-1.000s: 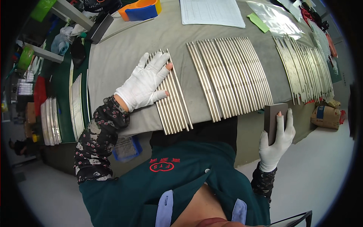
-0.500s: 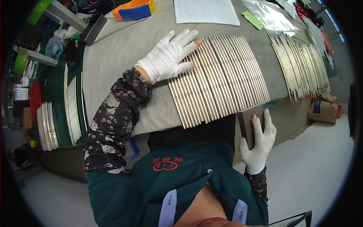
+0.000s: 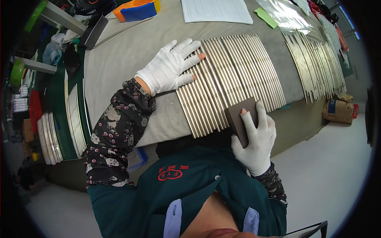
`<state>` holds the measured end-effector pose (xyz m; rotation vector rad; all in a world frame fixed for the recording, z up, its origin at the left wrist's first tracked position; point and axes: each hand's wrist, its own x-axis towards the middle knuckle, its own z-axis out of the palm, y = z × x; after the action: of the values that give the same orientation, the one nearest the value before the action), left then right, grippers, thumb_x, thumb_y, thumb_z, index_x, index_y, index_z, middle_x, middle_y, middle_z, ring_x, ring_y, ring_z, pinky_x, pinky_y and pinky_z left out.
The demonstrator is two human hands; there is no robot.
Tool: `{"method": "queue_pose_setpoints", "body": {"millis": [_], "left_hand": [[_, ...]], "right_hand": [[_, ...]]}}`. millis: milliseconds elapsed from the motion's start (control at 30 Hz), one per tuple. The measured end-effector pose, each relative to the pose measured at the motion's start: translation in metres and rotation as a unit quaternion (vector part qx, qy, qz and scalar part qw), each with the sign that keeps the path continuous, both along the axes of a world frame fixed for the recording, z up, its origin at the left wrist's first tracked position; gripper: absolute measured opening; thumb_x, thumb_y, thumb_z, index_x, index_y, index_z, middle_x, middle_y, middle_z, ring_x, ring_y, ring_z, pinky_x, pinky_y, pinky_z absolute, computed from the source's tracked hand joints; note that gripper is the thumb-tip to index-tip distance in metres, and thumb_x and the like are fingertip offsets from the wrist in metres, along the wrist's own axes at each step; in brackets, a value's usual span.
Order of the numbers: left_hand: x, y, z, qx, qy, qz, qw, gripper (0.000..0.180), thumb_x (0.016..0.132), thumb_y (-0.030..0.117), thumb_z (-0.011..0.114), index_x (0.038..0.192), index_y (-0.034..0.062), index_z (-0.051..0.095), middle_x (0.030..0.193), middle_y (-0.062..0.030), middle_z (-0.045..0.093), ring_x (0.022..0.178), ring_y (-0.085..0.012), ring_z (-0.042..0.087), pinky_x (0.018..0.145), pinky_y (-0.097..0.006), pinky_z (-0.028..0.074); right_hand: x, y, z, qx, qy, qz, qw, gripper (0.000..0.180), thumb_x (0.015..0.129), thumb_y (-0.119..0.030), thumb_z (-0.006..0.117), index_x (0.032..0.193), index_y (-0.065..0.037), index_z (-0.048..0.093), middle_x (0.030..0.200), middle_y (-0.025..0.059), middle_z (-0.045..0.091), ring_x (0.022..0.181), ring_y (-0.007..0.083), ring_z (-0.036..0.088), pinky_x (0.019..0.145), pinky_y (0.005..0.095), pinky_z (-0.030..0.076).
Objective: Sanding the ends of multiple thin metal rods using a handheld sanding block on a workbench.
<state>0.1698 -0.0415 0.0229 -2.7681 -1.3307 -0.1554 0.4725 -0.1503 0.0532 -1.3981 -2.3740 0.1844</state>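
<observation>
Slim silvery metal rods [image 3: 228, 79] pointed away, left edge under the spread white-gloved left hand [image 3: 167, 68]; white-gloved right hand [image 3: 258, 143] gripped a rectangular brown block [image 3: 237, 119]

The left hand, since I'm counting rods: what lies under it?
Metal rods run partly under the left hand, their lower lengths showing below it. The covered stretches cannot be seen, nor whether rods reach beneath its palm.

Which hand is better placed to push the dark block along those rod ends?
Probably the right hand: it holds the dark block at the near ends of the rods, while the left hand spreads over their left side.
</observation>
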Motion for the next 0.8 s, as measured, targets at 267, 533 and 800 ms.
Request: {"method": "queue_pose_setpoints", "body": {"millis": [267,533,800], "left_hand": [[0.005,0.000,0.002,-0.011,-0.016,0.009,1.000,0.062,0.091,0.039,0.053,0.146,0.0163,0.035,0.151,-0.0178,0.031,0.138,-0.0372,0.033,0.112,-0.054,0.027],[0.006,0.002,0.003,-0.013,-0.019,0.013,1.000,0.063,0.089,0.040,0.054,0.144,0.0145,0.039,0.151,-0.0174,0.032,0.137,-0.0368,0.034,0.112,-0.054,0.027],[0.007,0.001,0.003,-0.008,-0.038,0.012,0.999,0.063,0.087,0.040,0.056,0.143,0.0134,0.042,0.149,-0.0178,0.035,0.137,-0.0368,0.035,0.112,-0.054,0.027]], "right_hand": [[-0.015,0.010,0.001,0.016,-0.049,0.001,0.999,0.065,0.061,-0.021,0.073,0.124,-0.014,0.057,0.136,0.0241,0.042,0.104,0.0350,0.050,0.082,0.0425,0.043],[-0.058,0.052,0.011,0.044,-0.107,0.012,0.993,0.056,0.066,-0.023,0.071,0.119,-0.010,0.060,0.131,0.0261,0.046,0.095,0.0301,0.054,0.068,0.0387,0.048],[-0.053,0.043,0.015,0.038,-0.107,0.012,0.993,0.057,0.066,-0.022,0.071,0.120,-0.009,0.059,0.130,0.0272,0.047,0.091,0.0326,0.056,0.072,0.0391,0.049]]}}
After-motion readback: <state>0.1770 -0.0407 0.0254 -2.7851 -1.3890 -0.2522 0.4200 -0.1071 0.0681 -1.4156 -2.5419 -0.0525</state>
